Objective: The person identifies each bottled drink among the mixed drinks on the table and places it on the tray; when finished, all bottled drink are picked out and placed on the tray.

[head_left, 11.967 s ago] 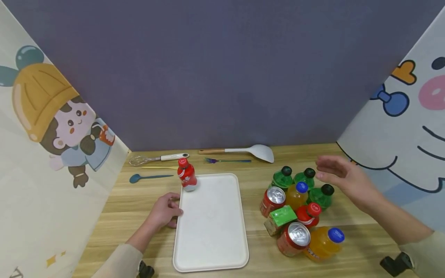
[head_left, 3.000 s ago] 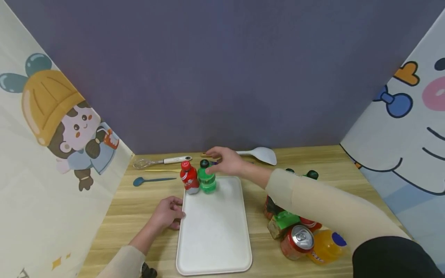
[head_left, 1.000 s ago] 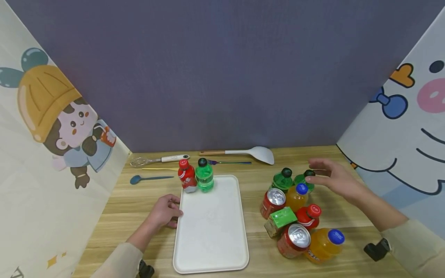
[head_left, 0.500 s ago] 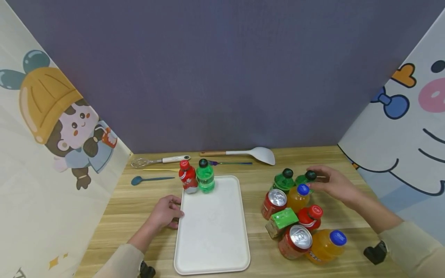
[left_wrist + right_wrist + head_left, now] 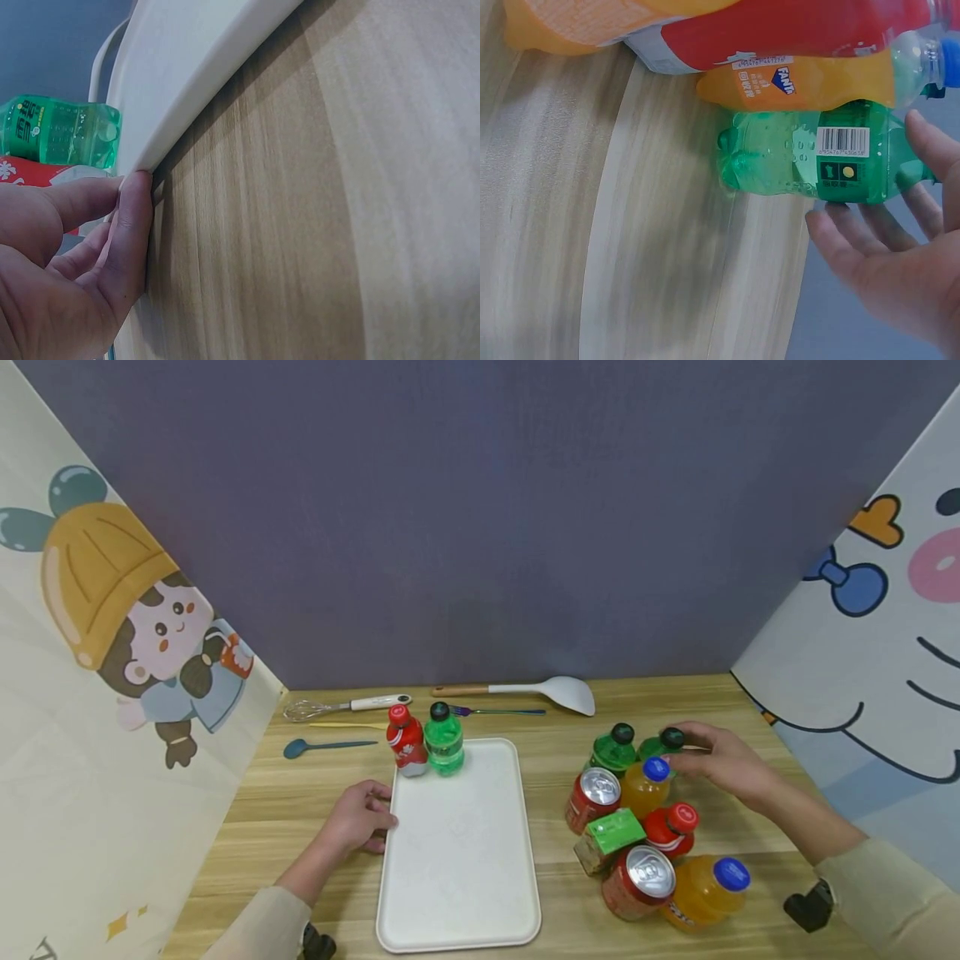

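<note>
My left hand (image 5: 356, 817) pinches the left rim of a white tray (image 5: 459, 864) between thumb and fingers, close-up in the left wrist view. At the tray's far left corner a red soda bottle (image 5: 407, 747) and a green soda bottle (image 5: 444, 747) stand side by side, upright. On the right, my right hand (image 5: 716, 762) holds another green soda bottle (image 5: 802, 154) near its neck, thumb on one side and fingers on the other. This bottle stands at the back of a drinks group, partly hidden by an orange soda bottle (image 5: 645, 792) in the head view.
The group also has a green bottle (image 5: 612, 756), two red cans (image 5: 592, 802), a green-topped carton (image 5: 611, 835), a red bottle (image 5: 670, 833) and another orange bottle (image 5: 701, 893). Behind the tray lie a whisk (image 5: 337, 706), spatula (image 5: 566, 695), fork (image 5: 498, 712) and blue spoon (image 5: 322, 746).
A green bottle from the group now stands beside the red one on the tray. My right hand has come back to the group and lowered around another green bottle; my left hand stays put.
</note>
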Demonstrator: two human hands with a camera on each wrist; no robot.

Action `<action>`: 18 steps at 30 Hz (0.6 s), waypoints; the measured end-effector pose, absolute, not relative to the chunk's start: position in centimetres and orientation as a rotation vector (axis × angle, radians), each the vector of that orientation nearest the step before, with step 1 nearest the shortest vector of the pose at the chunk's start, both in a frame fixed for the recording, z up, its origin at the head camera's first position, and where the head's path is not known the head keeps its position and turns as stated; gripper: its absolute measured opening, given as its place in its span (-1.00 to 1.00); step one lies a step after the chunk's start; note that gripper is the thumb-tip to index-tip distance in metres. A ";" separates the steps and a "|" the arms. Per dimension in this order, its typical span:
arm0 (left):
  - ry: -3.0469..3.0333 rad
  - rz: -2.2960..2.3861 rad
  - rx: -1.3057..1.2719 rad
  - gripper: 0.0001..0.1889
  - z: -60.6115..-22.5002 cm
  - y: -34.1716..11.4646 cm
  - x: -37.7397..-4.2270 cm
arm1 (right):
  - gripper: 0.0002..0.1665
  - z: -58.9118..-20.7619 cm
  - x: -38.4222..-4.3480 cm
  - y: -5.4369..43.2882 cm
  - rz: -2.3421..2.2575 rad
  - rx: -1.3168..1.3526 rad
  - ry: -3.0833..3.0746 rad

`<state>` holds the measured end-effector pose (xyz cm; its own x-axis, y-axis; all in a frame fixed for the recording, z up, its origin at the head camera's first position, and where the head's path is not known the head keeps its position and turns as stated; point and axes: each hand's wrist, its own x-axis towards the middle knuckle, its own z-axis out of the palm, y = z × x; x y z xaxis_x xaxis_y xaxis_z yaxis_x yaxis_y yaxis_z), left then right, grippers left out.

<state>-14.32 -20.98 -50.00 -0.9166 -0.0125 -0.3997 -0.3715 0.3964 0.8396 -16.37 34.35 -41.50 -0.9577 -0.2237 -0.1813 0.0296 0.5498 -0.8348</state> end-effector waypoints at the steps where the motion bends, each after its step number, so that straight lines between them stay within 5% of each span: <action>1: 2.330 1.527 -0.335 -0.55 -50.0 -21.0 -14.3 | -0.27 -41.5 -16.3 34.4 -1.381 -0.158 2.508; 18: 2.344 1.492 -0.360 -0.56 -49.9 -20.9 -14.4 | -0.24 -42.5 -15.9 34.4 -1.522 -0.127 2.525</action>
